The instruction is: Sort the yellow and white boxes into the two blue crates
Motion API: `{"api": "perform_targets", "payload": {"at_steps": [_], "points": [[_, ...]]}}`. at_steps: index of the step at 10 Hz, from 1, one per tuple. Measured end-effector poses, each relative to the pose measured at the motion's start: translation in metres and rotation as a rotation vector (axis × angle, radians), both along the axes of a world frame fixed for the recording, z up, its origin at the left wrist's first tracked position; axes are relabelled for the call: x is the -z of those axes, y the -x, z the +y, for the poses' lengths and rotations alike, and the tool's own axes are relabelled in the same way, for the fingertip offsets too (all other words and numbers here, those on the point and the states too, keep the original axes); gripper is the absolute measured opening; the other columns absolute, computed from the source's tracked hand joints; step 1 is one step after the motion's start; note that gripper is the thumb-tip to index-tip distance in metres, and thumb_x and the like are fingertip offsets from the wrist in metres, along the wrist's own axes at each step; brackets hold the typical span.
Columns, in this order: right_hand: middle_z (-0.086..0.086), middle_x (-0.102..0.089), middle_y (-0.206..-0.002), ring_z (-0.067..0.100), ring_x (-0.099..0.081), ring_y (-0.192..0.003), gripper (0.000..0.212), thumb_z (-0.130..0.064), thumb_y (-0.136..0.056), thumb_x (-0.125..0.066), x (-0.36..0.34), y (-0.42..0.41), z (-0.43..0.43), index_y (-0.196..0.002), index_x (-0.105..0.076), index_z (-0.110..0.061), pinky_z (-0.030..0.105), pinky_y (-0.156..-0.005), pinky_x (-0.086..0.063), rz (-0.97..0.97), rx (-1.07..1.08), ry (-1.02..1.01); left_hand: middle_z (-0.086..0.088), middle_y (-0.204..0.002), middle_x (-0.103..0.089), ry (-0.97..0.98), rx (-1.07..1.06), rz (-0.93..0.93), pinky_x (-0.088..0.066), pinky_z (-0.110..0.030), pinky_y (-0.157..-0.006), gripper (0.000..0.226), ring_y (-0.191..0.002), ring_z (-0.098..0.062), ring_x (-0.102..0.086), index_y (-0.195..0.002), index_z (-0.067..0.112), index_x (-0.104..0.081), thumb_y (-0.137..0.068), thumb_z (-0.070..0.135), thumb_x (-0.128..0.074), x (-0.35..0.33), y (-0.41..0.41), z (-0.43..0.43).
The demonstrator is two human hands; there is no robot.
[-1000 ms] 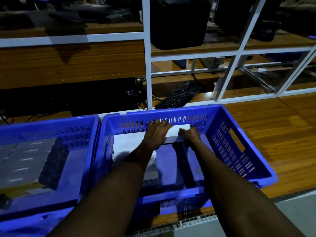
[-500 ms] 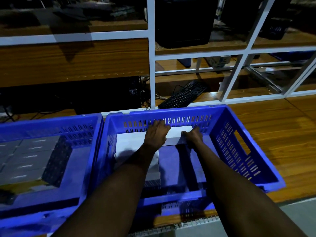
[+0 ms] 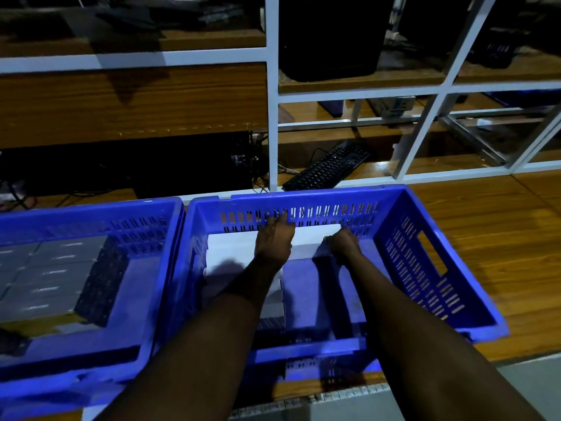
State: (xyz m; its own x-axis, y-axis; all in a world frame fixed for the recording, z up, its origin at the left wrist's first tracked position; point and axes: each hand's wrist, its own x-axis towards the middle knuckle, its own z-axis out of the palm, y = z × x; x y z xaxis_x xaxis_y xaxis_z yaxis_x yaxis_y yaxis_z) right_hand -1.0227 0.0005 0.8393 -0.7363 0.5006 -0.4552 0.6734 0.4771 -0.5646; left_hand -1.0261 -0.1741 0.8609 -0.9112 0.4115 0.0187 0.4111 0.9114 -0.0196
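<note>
Desk (image 3: 501, 244) of orange-brown wood grain, dimly lit, carrying two blue crates side by side with walls nearly touching. Behind: white metal shelving frame (image 3: 272, 95) with wooden shelves, dark equipment cases on the upper level, black keyboard (image 3: 328, 167) lying at an angle on the surface just past the crates. Cables visible in the dark recess at left.

Left crate (image 3: 151, 268): packed with flat boxes (image 3: 45, 268) in rows, appearing grey in this light; true colour cannot be told.

Right crate (image 3: 425, 268): white boxes (image 3: 230, 247) stacked against the far-left corner, with a further white box (image 3: 315, 238) lying along the far wall.

Left hand (image 3: 274, 241): palm down on top of the white box, fingers (image 3: 277, 218) spread flat and extended, tips touching the slotted far wall. Pressing rather than clasping.

Right hand (image 3: 343, 243): curled at the right end of the same white box, fingers bent around its near edge; exact closure partly hidden, grip on the box apparent.

Both forearms extended into the right crate from the near edge.
</note>
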Motion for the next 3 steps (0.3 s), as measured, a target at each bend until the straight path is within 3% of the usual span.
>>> {"api": "perform_targets", "payload": {"at_steps": [2, 3], "points": [[0.018, -0.055, -0.133, 0.035, -0.057, -0.117, 0.055, -0.033, -0.087, -0.066, 0.0007, -0.0040, 0.0008, -0.133, -0.049, -0.007, 0.044, -0.083, -0.050, 0.040, -0.064, 0.027, -0.011, -0.136, -0.046, -0.033, -0.070, 0.041, -0.040, -0.045, -0.101, 0.046, -0.124, -0.034, -0.044, -0.128, 0.019, -0.048, -0.085, 0.021, -0.064, -0.0015, -0.0090, -0.0040], [0.021, -0.056, -0.131, 0.037, -0.057, -0.117, 0.059, -0.034, -0.088, -0.063, -0.0045, -0.0076, -0.0034, -0.134, -0.043, -0.003, 0.046, -0.086, -0.051, 0.073, -0.075, -0.009, -0.010, -0.136, -0.048, -0.033, -0.071, 0.056, -0.041, -0.044, -0.098, 0.042, -0.123, -0.034, -0.046, -0.127, 0.019, -0.051, -0.087, 0.019, -0.062, -0.0033, -0.0114, -0.0075]]}}
